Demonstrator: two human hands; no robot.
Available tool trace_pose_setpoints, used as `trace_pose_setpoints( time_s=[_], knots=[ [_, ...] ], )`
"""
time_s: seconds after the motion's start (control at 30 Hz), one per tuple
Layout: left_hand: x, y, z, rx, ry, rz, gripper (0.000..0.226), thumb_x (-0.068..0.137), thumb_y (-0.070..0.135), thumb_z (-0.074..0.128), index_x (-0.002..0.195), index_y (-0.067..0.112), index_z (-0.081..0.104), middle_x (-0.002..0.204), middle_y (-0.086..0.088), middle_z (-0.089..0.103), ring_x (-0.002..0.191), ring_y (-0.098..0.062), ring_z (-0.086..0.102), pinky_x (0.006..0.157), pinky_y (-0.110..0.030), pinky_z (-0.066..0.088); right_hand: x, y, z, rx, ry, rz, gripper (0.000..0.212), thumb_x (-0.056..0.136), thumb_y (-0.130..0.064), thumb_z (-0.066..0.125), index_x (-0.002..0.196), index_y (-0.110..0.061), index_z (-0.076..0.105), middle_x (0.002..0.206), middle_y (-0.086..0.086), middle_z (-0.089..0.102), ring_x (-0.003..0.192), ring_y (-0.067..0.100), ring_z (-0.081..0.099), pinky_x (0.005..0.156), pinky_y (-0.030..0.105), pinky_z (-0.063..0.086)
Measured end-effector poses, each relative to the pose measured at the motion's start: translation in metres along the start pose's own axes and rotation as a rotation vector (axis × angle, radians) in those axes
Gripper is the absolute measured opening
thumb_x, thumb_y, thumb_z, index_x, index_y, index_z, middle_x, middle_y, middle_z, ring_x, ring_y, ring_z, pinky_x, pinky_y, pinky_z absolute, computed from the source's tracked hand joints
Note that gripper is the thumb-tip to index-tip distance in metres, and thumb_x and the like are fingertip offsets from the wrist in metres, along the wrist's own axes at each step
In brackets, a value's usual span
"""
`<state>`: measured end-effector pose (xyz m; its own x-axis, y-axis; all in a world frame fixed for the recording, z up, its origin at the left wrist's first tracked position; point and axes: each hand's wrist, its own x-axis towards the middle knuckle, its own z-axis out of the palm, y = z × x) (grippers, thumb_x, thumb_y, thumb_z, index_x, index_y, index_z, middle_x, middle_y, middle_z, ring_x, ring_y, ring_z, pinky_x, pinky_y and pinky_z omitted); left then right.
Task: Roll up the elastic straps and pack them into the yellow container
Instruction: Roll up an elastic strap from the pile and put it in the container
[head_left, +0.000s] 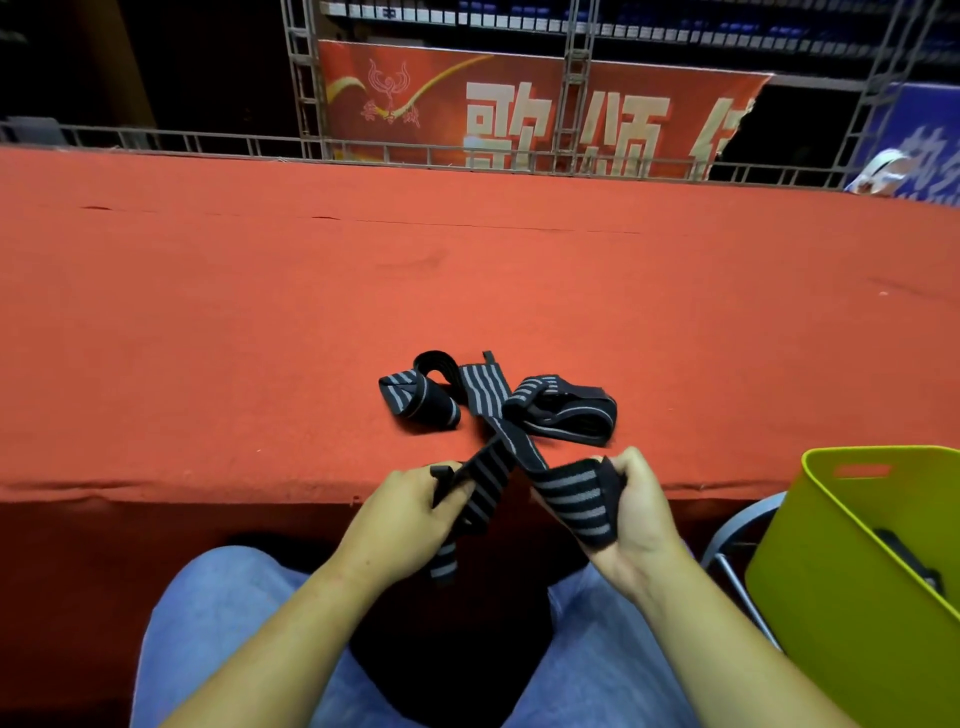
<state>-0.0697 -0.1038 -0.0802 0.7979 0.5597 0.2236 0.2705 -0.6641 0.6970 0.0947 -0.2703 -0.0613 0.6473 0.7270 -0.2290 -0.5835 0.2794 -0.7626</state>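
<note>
A black elastic strap with grey stripes (480, 486) is held above the near edge of the red surface. My left hand (400, 525) pinches one part of it, and its end hangs down below that hand. My right hand (631, 512) grips another stretch of the same strap (571, 499), fingers curled over its edge. More straps lie loosely coiled on the red surface just beyond: one at the left (421, 397), one at the right (566, 408). The yellow container (831, 597) stands at the right on a chair, with a dark thing inside.
The red carpeted surface (260, 312) stretches wide to the left, right and back. Behind it runs a metal railing (415, 153) with a red banner (519, 104). A grey chair frame (727, 551) shows beside the container. My legs in blue jeans (218, 623) fill the bottom.
</note>
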Motion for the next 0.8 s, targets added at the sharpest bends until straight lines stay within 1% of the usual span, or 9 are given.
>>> trace_pose_setpoints(
  time_s=[0.03, 0.1, 0.17, 0.23, 0.4, 0.5, 0.57, 0.7, 0.8],
  knots=[
    [0.000, 0.000, 0.000, 0.006, 0.002, -0.004, 0.026, 0.104, 0.040, 0.056, 0.077, 0.040, 0.057, 0.061, 0.013, 0.058, 0.055, -0.010, 0.050, 0.060, -0.042, 0.048, -0.003, 0.001, 0.001, 0.017, -0.006, 0.001, 0.021, 0.076, -0.026, 0.065, 0.076, -0.008, 0.054, 0.090, 0.020, 0.056, 0.094, 0.040, 0.060, 0.104, 0.060, 0.050],
    [0.000, -0.003, -0.001, 0.005, 0.013, -0.027, 0.024, 0.103, 0.042, 0.055, 0.081, 0.035, 0.059, 0.064, 0.011, 0.062, 0.058, -0.011, 0.056, 0.063, -0.043, 0.050, -0.008, 0.002, 0.001, 0.013, -0.007, 0.011, 0.030, 0.092, -0.019, 0.046, 0.062, -0.015, 0.047, 0.064, 0.008, 0.051, 0.065, 0.029, 0.065, 0.082, 0.053, 0.061],
    [0.002, -0.005, -0.002, 0.000, 0.017, -0.043, 0.024, 0.102, 0.047, 0.053, 0.086, 0.030, 0.060, 0.071, 0.008, 0.067, 0.065, -0.013, 0.064, 0.065, -0.044, 0.052, -0.015, 0.000, 0.006, -0.059, -0.038, 0.054, 0.026, 0.086, -0.021, 0.045, 0.061, -0.019, 0.041, 0.056, 0.001, 0.041, 0.052, 0.021, 0.055, 0.055, 0.039, 0.057],
    [0.003, -0.006, -0.002, 0.003, 0.037, -0.056, 0.028, 0.102, 0.048, 0.053, 0.083, 0.030, 0.061, 0.070, 0.010, 0.068, 0.066, -0.008, 0.064, 0.062, -0.040, 0.050, -0.021, 0.000, 0.006, -0.146, -0.097, 0.093, 0.021, 0.080, -0.026, 0.045, 0.062, -0.018, 0.041, 0.053, 0.000, 0.038, 0.049, 0.019, 0.049, 0.044, 0.032, 0.047],
    [0.005, 0.003, -0.004, -0.114, 0.050, -0.124, 0.033, 0.104, 0.040, 0.059, 0.081, 0.018, 0.069, 0.074, 0.007, 0.074, 0.068, -0.002, 0.067, 0.063, -0.026, 0.048, -0.024, 0.005, 0.004, -0.262, -0.041, 0.106, 0.036, 0.099, -0.020, 0.041, 0.068, -0.015, 0.059, 0.056, 0.003, 0.059, 0.048, 0.016, 0.059, 0.057, 0.034, 0.045],
    [0.005, 0.008, -0.007, -0.173, 0.039, -0.122, 0.046, 0.106, 0.042, 0.055, 0.079, 0.007, 0.065, 0.070, -0.001, 0.071, 0.062, -0.013, 0.064, 0.063, -0.033, 0.048, -0.019, 0.009, 0.006, -0.318, -0.009, -0.013, 0.023, 0.097, -0.013, 0.054, 0.082, -0.009, 0.071, 0.081, 0.014, 0.067, 0.068, 0.022, 0.065, 0.062, 0.034, 0.052],
    [0.004, 0.010, -0.008, -0.215, 0.034, -0.135, 0.052, 0.106, 0.044, 0.054, 0.075, 0.003, 0.062, 0.065, 0.002, 0.064, 0.057, -0.010, 0.056, 0.060, -0.031, 0.045, -0.014, 0.011, 0.004, -0.348, 0.037, -0.071, 0.017, 0.098, -0.008, 0.056, 0.100, -0.006, 0.073, 0.097, 0.016, 0.072, 0.080, 0.024, 0.068, 0.068, 0.034, 0.054],
    [0.002, 0.017, -0.014, -0.318, -0.011, -0.117, 0.048, 0.105, 0.045, 0.055, 0.073, 0.012, 0.068, 0.071, 0.001, 0.073, 0.065, -0.008, 0.062, 0.067, -0.036, 0.051, -0.014, 0.011, 0.010, -0.511, 0.014, -0.147, 0.027, 0.101, -0.009, 0.065, 0.125, -0.020, 0.073, 0.116, 0.002, 0.079, 0.106, 0.018, 0.076, 0.095, 0.037, 0.060],
    [0.000, 0.027, -0.020, -0.409, -0.086, -0.093, 0.042, 0.105, 0.040, 0.057, 0.083, 0.008, 0.074, 0.086, -0.007, 0.080, 0.077, -0.012, 0.072, 0.075, -0.037, 0.057, -0.017, 0.012, 0.017, -0.558, -0.145, -0.136, 0.041, 0.100, -0.013, 0.069, 0.136, -0.030, 0.063, 0.118, -0.016, 0.077, 0.114, 0.006, 0.073, 0.093, 0.023, 0.059]
  ],
)
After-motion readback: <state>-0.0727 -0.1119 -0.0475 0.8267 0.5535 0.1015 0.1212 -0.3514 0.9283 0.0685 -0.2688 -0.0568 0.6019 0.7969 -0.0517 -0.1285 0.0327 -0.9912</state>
